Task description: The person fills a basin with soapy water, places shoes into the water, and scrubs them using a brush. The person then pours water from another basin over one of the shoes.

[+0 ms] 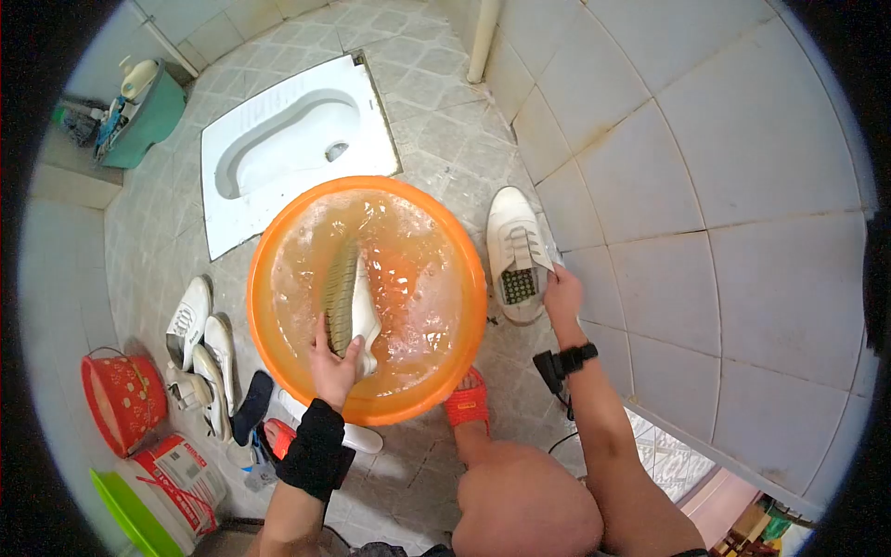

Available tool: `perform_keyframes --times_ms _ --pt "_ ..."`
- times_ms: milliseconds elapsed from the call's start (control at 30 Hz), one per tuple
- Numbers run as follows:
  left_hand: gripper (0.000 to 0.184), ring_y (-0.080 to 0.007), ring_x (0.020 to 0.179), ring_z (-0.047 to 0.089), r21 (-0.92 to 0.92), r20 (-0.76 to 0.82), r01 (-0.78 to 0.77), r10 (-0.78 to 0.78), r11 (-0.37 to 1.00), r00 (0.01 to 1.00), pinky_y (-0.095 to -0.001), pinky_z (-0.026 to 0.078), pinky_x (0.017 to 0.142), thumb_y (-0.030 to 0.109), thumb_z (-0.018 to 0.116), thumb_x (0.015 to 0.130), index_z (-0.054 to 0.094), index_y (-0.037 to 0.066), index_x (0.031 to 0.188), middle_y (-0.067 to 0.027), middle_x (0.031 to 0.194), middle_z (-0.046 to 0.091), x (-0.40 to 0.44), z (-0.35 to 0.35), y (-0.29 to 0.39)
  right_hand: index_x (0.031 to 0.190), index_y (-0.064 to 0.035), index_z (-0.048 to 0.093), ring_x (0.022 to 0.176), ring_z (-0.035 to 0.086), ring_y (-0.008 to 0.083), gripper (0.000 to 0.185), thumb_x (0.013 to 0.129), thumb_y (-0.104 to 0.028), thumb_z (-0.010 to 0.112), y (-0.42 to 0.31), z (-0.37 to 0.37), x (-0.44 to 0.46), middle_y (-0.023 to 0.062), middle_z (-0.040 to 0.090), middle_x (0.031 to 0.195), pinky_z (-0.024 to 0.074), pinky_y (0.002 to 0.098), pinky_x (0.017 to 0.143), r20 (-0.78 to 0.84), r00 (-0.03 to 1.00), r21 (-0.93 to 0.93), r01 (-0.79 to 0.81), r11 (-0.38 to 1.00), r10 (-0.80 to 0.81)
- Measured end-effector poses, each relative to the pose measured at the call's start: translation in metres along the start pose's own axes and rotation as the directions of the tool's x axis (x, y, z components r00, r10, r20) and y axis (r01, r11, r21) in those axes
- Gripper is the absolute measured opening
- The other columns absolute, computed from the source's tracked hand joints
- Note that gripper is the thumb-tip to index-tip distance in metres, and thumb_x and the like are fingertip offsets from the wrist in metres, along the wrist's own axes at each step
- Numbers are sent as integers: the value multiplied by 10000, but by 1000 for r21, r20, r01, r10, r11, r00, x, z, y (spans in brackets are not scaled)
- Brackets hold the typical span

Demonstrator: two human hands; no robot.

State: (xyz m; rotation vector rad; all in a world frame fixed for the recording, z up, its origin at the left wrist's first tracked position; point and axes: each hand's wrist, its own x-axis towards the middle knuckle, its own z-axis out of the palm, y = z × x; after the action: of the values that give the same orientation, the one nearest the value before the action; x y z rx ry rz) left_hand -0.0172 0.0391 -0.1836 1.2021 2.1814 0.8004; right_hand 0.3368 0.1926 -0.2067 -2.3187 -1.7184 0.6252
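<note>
An orange basin [476, 269] full of cloudy, sudsy water stands in the middle. In it a white shoe [365, 311] lies on its side with its ridged, yellowish sole showing. My left hand [334, 367] is closed round one end of that shoe, the thumb on its white side. Right of the basin, a white lace-up shoe [516, 232] with a dark patterned insole rests upright on the floor against the tiled wall. My right hand [562, 295] pinches the right edge of its opening. Black bands circle both wrists.
A white squat toilet [288, 139] lies beyond the basin. Several shoes [192, 316] are on the floor at left, near a red bucket [123, 399] and a white bucket [181, 483]. A green tub [153, 121] holds bottles at far left. My feet wear red slippers [467, 402].
</note>
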Motion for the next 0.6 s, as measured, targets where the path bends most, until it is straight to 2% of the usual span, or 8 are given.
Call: perform_keyframes --times_ms 100,167,200,267,367,500,533,600 --pt "605 -233 1014 483 -325 156 224 -182 919 971 -338 392 863 166 609 779 309 85 1298 -145 1126 469 -2 4 -14 977 -100 605 651 589 317 222 806 -109 464 -26 -33 -36 216 572 737 452 386 587 -194 969 166 188 968 -155" --pt "574 -184 1018 501 -623 408 515 -318 589 856 -319 411 850 164 559 828 268 90 1318 -112 1160 484 -2 -17 15 1005 -83 597 556 590 236 221 820 -94 477 -41 -53 -55 159 603 689 455 320 531 -216 975 401 145 905 -61" --pt "574 -184 1018 501 -622 407 515 -317 590 856 -319 411 850 164 559 828 268 90 1318 -112 1160 484 -2 -28 28 1005 -83 597 556 590 236 221 820 -94 477 -51 -63 -62 159 603 689 455 320 531 -217 974 402 145 904 -60" --pt "598 -179 1025 497 -649 568 674 -364 352 738 -324 425 842 147 533 847 203 105 1343 -86 1180 475 0 -44 48 971 -22 605 555 529 63 174 852 -71 488 -71 -75 -72 39 587 697 464 227 489 -50 994 650 103 753 -93" --pt "657 -183 1057 471 -659 611 672 -280 339 740 -341 427 846 149 521 853 115 164 1369 -93 1229 429 10 -71 71 931 -6 610 533 536 85 162 850 -87 496 -98 -70 -82 39 595 707 469 224 494 178 951 790 15 613 -254" --pt "616 -167 1081 451 -654 629 663 -224 366 744 -314 401 883 169 469 880 104 194 1375 -78 1280 378 11 -113 117 764 13 581 533 544 99 166 838 -123 521 -160 -54 -105 45 540 588 451 255 472 356 735 813 62 579 -577" --pt "599 -164 1086 447 -675 625 642 -180 364 759 -305 391 896 188 453 889 103 192 1375 -70 1292 367 8 -124 123 687 5 535 509 536 120 198 832 -130 523 -177 -52 -111 78 470 529 425 297 457 75 661 772 436 463 -747" --pt "569 -176 1129 418 -738 580 575 -103 354 808 -314 379 919 292 419 899 130 143 1365 -69 1309 344 1 -145 137 654 -8 517 485 535 197 192 814 -113 526 -206 -60 -127 123 454 527 404 338 456 105 624 712 497 497 -774"
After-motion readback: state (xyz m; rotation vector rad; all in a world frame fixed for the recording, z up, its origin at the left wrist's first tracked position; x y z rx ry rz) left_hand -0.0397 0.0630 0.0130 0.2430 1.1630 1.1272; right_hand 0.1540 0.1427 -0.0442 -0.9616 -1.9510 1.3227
